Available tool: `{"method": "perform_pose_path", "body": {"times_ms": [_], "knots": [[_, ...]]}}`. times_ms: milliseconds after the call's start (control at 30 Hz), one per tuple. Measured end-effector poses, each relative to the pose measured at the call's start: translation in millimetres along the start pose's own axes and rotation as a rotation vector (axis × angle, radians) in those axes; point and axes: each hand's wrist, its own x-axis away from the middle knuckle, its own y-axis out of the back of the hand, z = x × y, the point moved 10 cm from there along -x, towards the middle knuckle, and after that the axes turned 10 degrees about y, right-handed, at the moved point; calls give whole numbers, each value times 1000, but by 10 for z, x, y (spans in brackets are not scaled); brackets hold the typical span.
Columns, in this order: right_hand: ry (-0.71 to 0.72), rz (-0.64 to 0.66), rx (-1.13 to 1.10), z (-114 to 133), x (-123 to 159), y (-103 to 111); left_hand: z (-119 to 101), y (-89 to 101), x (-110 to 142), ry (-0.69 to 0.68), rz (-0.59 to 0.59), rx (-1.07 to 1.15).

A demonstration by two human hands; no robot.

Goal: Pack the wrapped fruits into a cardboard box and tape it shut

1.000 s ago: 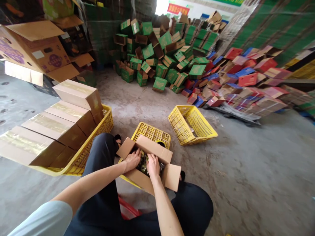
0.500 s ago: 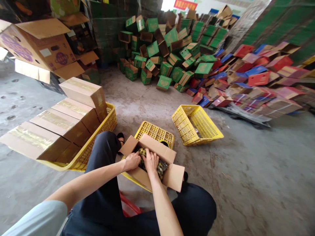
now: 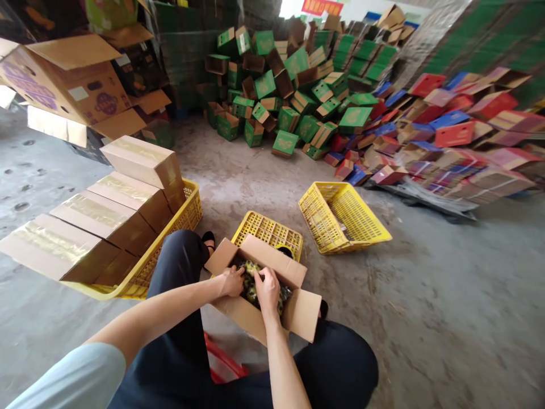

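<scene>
An open brown cardboard box (image 3: 298,312) rests between my knees on a yellow crate (image 3: 268,230). It holds dark green-yellow produce (image 3: 252,284) wrapped in clear film. My left hand (image 3: 231,281) reaches into the box's left side with its fingers curled on the contents. My right hand (image 3: 267,289) lies in the middle of the box, fingers bent and pinching the wrapped produce. The box's flaps stand open around both hands.
A yellow crate (image 3: 179,218) at left carries several taped brown cartons (image 3: 123,196). Another yellow crate (image 3: 340,218) lies tilted on the concrete floor ahead. Piles of green boxes (image 3: 293,85) and red and blue boxes (image 3: 447,136) fill the back. A red stool (image 3: 221,360) shows beneath me.
Both hands stayed inside the box, shifting over the produce. My right hand moved slightly toward me and its fingers bent. The view shifted a little.
</scene>
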Motion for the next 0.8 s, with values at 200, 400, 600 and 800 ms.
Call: {"method": "perform_pose_path", "body": {"times_ms": [200,400,600,800], "knots": [[-321,-176,-416,-665,178,745,105,113,-65,153,15,77],[-608,-440,-1062,-1100,524,1129,-404,465,-105,109,-84,213],[-618,-465,-1214,-1021,592,983,-982,399,-238,184,2,284],[-577,-409,-1252,-1016,530,908,-920,456,-336,228,31,349]]}}
